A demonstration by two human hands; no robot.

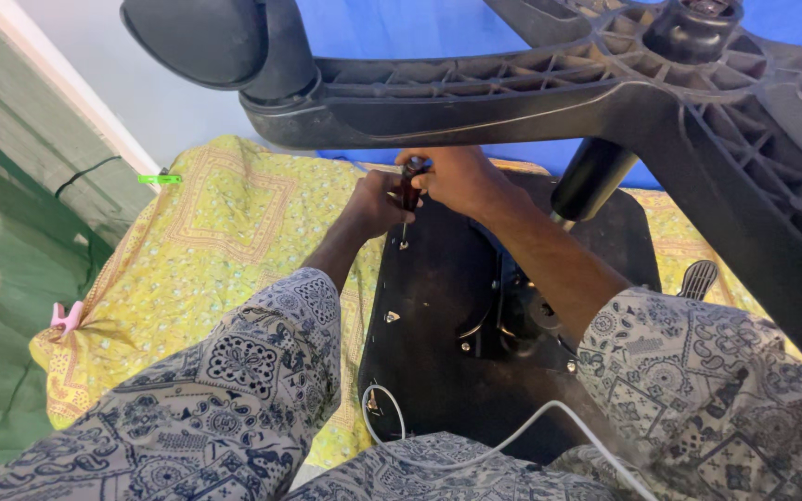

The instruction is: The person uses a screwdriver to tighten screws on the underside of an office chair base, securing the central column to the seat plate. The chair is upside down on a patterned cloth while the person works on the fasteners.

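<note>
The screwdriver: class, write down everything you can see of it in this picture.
The screwdriver has a dark handle that looks reddish-black and a thin metal shaft. It stands nearly upright, tip down on a screw point near the far edge of the black seat underside. The left hand and the right hand both wrap its handle, hiding most of it. Above it hangs the black chair base.

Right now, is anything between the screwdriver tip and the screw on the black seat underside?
Nothing visible: the screwdriver, held by both the left hand and right hand, meets the screw directly; the chair base passes above.
</note>
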